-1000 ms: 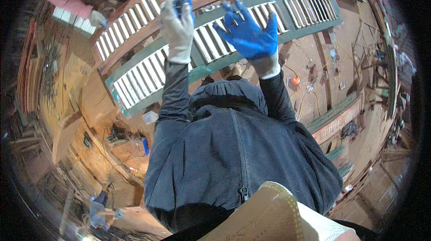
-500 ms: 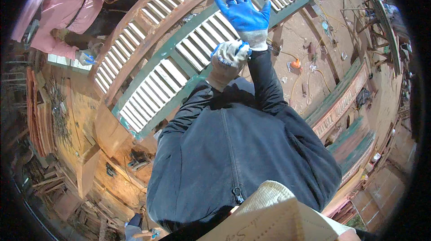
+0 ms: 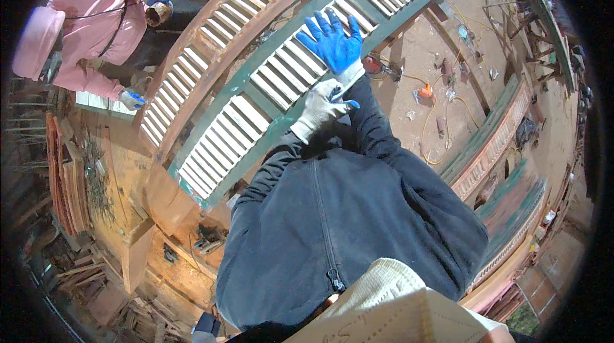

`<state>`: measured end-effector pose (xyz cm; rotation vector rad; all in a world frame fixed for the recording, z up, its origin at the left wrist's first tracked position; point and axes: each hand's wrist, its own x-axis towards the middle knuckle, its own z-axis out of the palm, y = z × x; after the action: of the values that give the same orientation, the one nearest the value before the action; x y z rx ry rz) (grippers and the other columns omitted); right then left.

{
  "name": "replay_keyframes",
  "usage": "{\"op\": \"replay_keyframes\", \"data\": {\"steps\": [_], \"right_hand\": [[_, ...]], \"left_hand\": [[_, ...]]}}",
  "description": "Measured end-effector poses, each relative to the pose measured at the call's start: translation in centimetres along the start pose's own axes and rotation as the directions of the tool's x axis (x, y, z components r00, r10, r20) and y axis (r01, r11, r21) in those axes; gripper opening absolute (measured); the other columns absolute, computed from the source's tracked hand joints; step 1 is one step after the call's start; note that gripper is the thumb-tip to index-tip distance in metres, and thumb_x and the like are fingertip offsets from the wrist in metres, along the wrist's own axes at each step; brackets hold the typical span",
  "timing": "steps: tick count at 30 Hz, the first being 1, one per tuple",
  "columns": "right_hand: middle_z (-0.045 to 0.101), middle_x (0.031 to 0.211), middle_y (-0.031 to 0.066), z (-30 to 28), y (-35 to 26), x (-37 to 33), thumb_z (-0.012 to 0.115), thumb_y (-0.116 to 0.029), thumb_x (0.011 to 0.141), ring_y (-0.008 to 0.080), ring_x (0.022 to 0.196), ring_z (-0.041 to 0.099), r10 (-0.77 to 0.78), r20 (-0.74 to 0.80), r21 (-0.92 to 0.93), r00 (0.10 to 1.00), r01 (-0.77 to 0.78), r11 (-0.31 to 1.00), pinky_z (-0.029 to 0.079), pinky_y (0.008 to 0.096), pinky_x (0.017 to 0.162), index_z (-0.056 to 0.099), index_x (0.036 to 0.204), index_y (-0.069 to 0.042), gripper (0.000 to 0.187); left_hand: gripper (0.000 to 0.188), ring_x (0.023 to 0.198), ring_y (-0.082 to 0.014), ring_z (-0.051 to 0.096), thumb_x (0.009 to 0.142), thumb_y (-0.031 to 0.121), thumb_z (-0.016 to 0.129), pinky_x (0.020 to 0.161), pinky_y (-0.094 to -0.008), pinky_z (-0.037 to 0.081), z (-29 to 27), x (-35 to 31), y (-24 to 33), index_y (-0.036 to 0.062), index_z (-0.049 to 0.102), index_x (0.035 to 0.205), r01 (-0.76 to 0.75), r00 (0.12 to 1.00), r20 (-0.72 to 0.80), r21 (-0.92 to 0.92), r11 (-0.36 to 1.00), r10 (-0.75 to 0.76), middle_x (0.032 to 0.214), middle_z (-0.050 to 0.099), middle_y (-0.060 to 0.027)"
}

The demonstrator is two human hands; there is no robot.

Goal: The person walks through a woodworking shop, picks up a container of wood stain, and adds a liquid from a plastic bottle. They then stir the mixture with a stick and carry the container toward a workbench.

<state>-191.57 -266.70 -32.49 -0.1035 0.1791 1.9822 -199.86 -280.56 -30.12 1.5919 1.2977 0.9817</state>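
My right hand (image 3: 334, 46), in a blue-coated work glove with a pale cuff, is held up with its fingers spread and nothing in it. Behind it lies a green-framed louvred shutter (image 3: 246, 87) with white slats. My left hand (image 3: 322, 108), in a grey-white glove with blue fingertips, is close beside the right glove's cuff (image 3: 350, 76). Its thumb stands apart from its partly curled fingers, and no object shows in them. Whether those fingers touch the cuff I cannot tell.
A brown-framed louvred shutter (image 3: 192, 39) lies beyond the green one. At the far left, a person in pink (image 3: 99, 14) bends over, wearing gloves. A red power tool (image 3: 373, 65), an orange object (image 3: 425, 92) and yellow cords are on the right. Stacked boards (image 3: 67, 180) stand left.
My left hand has loosened from its pinch at the right glove's cuff, its thumb now apart. The right hand has come lower and slightly left, fingers still spread.
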Motion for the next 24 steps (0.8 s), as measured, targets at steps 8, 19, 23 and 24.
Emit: {"op": "replay_keyframes", "data": {"steps": [8, 19, 23, 24], "right_hand": [[0.057, 0.079, 0.0018, -13.3, 0.3, 8.1, 0.058, -0.041, 0.091, 0.017, 0.071, 0.056, -0.003, -0.016, -0.425, 1.0, -0.004, 0.905, 0.048, 0.0336, 0.061, 0.063, 0.096, -0.017, 0.025], [0.057, 0.086, 0.0034, -16.3, -3.2, 5.1, 0.059, -0.04, 0.093, 0.0156, 0.073, 0.055, -0.353, -0.23, -0.82, 0.907, 0.016, 0.573, 0.05, 0.0331, 0.06, 0.061, 0.113, -0.012, 0.034], [0.051, 0.128, 0.0171, -15.3, -5.3, 3.7, 0.055, -0.049, 0.09, 0.0342, 0.112, 0.053, -0.403, -0.503, -0.661, 0.764, -0.041, 0.749, 0.044, 0.0484, 0.093, 0.042, 0.139, -0.014, 0.062], [0.042, 0.14, 0.0183, -11.3, -2.5, 2.5, 0.054, -0.05, 0.089, 0.0406, 0.127, 0.041, -0.112, -0.657, -0.463, 0.745, -0.282, 0.84, 0.03, 0.0562, 0.104, 0.035, 0.143, -0.015, 0.068]], "left_hand": [[0.029, 0.078, -0.0265, 0.058, 0.062, 0.028, 0.078, 0.061, -0.0399, 0.047, -3.7, 3.4, 1.2, 0.0151, 0.06, 0.081, -0.136, 0.854, -0.283, 0.689, 0.712, 0.437, 0.084, 0.055, -0.005], [0.026, 0.076, -0.0324, 0.065, 0.075, 0.002, 0.064, 0.068, -0.0365, 0.052, -0.1, 4.7, 0.4, 0.0074, 0.065, 0.101, -0.285, 0.87, -0.29, 0.363, 0.887, 0.398, 0.088, 0.066, -0.0136], [0.014, 0.075, -0.0058, 0.051, 0.093, 0.017, 0.06, 0.066, -0.0221, 0.044, 4.5, 3.7, -4.7, 0.0051, 0.064, 0.099, 0.246, 0.92, -0.06, -0.682, 0.688, -0.388, 0.085, 0.06, 0.0027], [0.018, 0.074, -0.0047, 0.05, 0.093, 0.024, 0.06, 0.064, -0.0207, 0.042, 3.5, 2.4, -6.3, 0.007, 0.064, 0.095, 0.212, 0.93, -0.08, -0.682, 0.7, -0.359, 0.084, 0.058, 0.0044]]}}
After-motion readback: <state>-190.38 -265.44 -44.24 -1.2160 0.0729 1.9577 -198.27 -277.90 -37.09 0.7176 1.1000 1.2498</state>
